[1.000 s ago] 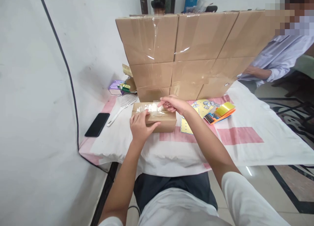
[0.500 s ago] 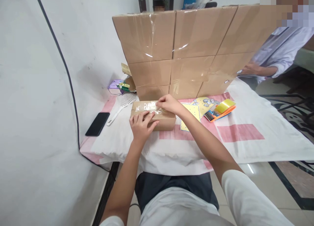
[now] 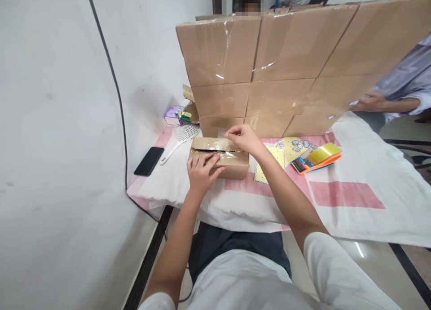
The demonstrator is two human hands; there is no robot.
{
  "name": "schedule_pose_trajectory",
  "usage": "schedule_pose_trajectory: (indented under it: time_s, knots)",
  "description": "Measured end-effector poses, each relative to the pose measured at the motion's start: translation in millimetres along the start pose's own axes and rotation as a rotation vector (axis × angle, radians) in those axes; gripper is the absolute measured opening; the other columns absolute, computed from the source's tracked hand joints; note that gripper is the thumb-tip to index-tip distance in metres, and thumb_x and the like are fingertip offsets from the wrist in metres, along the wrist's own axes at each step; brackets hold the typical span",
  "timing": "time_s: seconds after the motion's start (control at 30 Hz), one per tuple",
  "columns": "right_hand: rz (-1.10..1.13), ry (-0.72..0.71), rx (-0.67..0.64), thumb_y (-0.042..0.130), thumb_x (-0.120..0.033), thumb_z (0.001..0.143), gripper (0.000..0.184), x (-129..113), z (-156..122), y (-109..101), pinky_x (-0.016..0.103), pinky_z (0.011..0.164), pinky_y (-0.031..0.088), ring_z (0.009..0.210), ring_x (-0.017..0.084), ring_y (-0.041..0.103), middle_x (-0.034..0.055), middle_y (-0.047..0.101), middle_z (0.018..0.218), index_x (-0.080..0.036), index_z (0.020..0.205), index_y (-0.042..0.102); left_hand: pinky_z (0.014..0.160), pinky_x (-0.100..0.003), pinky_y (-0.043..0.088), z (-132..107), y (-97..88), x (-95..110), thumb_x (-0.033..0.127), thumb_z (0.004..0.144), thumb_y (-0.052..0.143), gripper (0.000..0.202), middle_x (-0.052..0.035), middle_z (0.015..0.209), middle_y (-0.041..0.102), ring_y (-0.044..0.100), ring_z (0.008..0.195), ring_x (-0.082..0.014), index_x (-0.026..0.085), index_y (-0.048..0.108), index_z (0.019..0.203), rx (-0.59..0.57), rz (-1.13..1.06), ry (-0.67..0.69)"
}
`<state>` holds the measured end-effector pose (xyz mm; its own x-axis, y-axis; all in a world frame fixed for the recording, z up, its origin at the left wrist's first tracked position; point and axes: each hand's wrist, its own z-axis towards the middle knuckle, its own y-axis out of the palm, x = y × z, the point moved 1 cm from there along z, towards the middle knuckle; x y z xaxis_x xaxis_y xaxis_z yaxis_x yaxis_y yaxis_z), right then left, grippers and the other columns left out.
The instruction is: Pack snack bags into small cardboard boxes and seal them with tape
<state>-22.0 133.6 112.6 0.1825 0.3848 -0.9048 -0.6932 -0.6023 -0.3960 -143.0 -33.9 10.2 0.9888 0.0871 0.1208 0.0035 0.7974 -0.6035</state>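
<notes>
Tablecloth: a white cloth (image 3: 363, 170) with pink patches is spread over the table, and everything at hand is set out on it.
Carton stack: a wall of taped cardboard cartons (image 3: 286, 54) is stood at the back, close behind the work.
Co-worker: at the far right, beside the stack, a sleeve and a hand (image 3: 373, 102) are seen; what is done there cannot be told.
Small carton: the small cardboard box (image 3: 234, 171) is placed at the front left of the stack, its rear top flap tilted up and a dark gap shown along the seam.
Left hand: the box is steadied by the left hand (image 3: 204, 168), fingers spread over the front of its top, thumb laid against the front face.
Right hand: thumb and fingertips of the right hand (image 3: 245, 139) are pinched together above the rear flap, apparently on clear tape (image 3: 222, 132).
Yellow cards and dispenser: printed cards (image 3: 274, 159) and a tape dispenser (image 3: 318, 157) are laid to the right.
Skimmer and phone: a white skimmer (image 3: 185, 135) and a black phone (image 3: 149, 161) are left on the other side.
Step in hand: peeling the tape from the seam, it is judged.
Next move: a steady upward pull is called for, with the box held down.
</notes>
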Motion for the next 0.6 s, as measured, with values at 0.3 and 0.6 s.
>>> schedule_pose_trajectory:
  time_s: [0.3, 0.6]
  knots:
    - [0.264, 0.082, -0.366, 0.075, -0.037, 0.078, 0.024, -12.7, -11.4, -15.0, 0.026, 0.05, 0.019, 0.052, 0.006, 0.029, -0.0056, 0.043, 0.056, -0.013, 0.078, 0.072, 0.098, -0.042, 0.036, -0.5, 6.9, -4.0, 0.06, 0.093, 0.065, 0.047, -0.0089, 0.122, 0.075, 0.066, 0.108, -0.0275, 0.028, 0.073, 0.126, 0.019, 0.038, 0.017]
    - [0.113, 0.096, -0.293, 0.068, -0.031, 0.081, 0.019, -2.1, -1.4, -8.8, 0.027, 0.055, 0.027, 0.056, 0.008, 0.034, -0.0045, 0.046, 0.06, -0.014, 0.072, 0.069, 0.102, -0.043, 0.037, 17.6, -5.3, -1.8, 0.065, 0.09, 0.065, 0.081, -0.0169, 0.143, 0.064, 0.055, 0.133, -0.0354, 0.017, 0.047, 0.153, -0.19, 0.059, -0.062]
